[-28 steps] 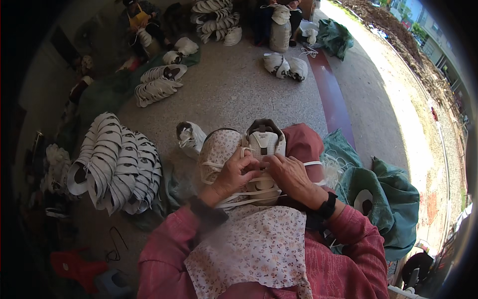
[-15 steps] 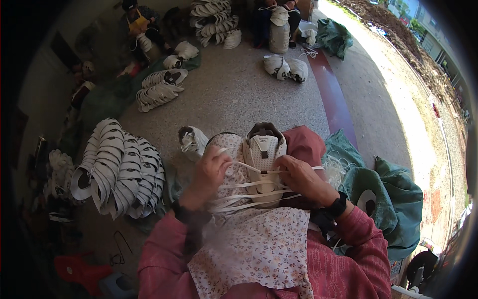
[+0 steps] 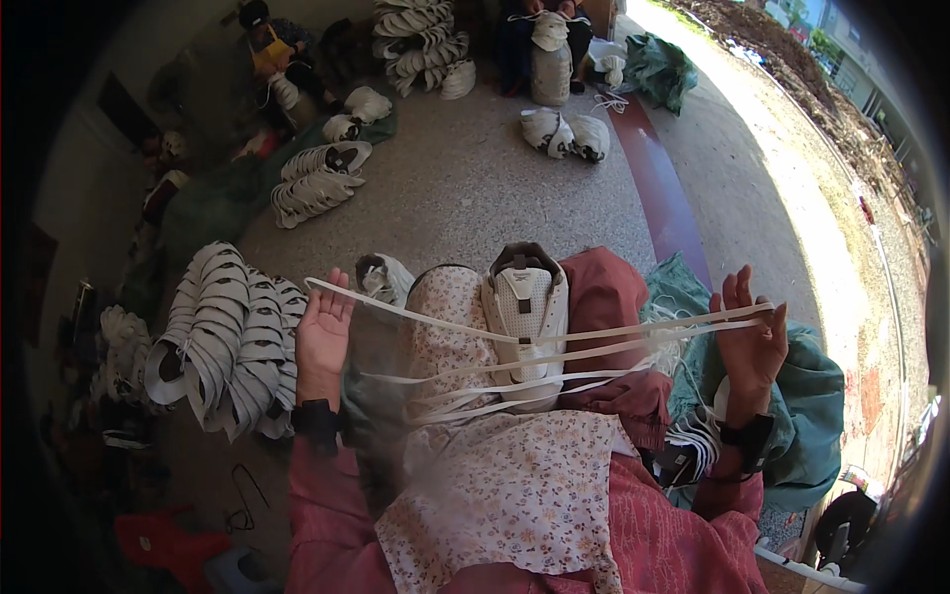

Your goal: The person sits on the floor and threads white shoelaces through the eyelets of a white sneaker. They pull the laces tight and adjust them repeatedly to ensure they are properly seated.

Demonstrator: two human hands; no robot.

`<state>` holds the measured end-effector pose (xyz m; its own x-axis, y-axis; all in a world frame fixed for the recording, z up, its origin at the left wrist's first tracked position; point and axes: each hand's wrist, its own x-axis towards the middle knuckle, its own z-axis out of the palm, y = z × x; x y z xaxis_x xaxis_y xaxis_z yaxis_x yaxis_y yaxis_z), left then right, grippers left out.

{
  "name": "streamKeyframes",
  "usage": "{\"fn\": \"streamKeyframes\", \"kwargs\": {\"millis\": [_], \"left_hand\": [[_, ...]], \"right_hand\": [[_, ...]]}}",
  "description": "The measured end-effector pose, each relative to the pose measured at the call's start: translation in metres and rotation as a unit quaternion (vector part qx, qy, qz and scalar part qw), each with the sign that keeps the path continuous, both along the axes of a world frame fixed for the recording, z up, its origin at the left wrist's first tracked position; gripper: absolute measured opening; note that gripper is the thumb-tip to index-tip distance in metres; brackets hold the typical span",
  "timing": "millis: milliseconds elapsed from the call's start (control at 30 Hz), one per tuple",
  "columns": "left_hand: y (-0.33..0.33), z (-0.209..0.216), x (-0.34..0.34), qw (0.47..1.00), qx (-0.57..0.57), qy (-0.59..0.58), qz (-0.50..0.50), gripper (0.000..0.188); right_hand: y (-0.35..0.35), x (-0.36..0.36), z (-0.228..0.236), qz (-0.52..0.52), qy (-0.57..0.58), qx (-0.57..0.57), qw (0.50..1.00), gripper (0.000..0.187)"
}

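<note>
A white and beige shoe upper (image 3: pixel 539 287) with a dark collar stands upright between my knees. White shoelaces (image 3: pixel 594 351) cross its front and stretch out to both sides. My left hand (image 3: pixel 323 342) is raised on the left, palm showing and fingers nearly straight, with a lace caught at the fingertips. Far out to the right, my right hand (image 3: pixel 754 342) holds the other lace end between thumb and fingers, other fingers raised. The upper lace runs in a long line from hand to hand through the shoe's front. More laces lie lower across it.
Nested stacks of white shoe uppers (image 3: pixel 223 337) stand at my left. Beside my right knee are green sacks (image 3: pixel 807 396) and a bundle of loose laces (image 3: pixel 673 322). Two people sit at the back with shoe uppers. A red stool (image 3: pixel 163 544) is at lower left.
Both hands have moved apart from the shoe's front, left hand to the left and right hand to the right, drawing the lace out wide. The shoe stays in place.
</note>
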<state>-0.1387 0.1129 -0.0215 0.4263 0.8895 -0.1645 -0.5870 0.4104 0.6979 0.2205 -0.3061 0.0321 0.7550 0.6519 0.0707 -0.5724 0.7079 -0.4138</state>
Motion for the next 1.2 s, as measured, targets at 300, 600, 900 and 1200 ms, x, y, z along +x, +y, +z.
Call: {"fn": "streamKeyframes", "kwargs": {"millis": [300,600,900,1200], "left_hand": [[0.031,0.006,-0.036,0.991,-0.055,-0.053,-0.107,0.029],[0.192,-0.078,-0.337,0.853,0.243,0.443,0.13,0.015],[0.197,-0.032,-0.41,0.369,0.132,0.836,0.383,0.022],[0.201,0.005,-0.38,0.285,0.225,0.86,0.359,0.038]], "right_hand": [[-0.179,0.117,-0.048,-0.084,0.028,0.155,0.984,0.011],[-0.207,0.138,-0.16,-0.066,0.137,-0.048,0.987,0.031],[-0.172,0.132,-0.143,-0.091,0.08,-0.107,0.987,0.03],[-0.203,0.158,-0.188,-0.153,0.212,-0.039,0.964,0.025]]}}
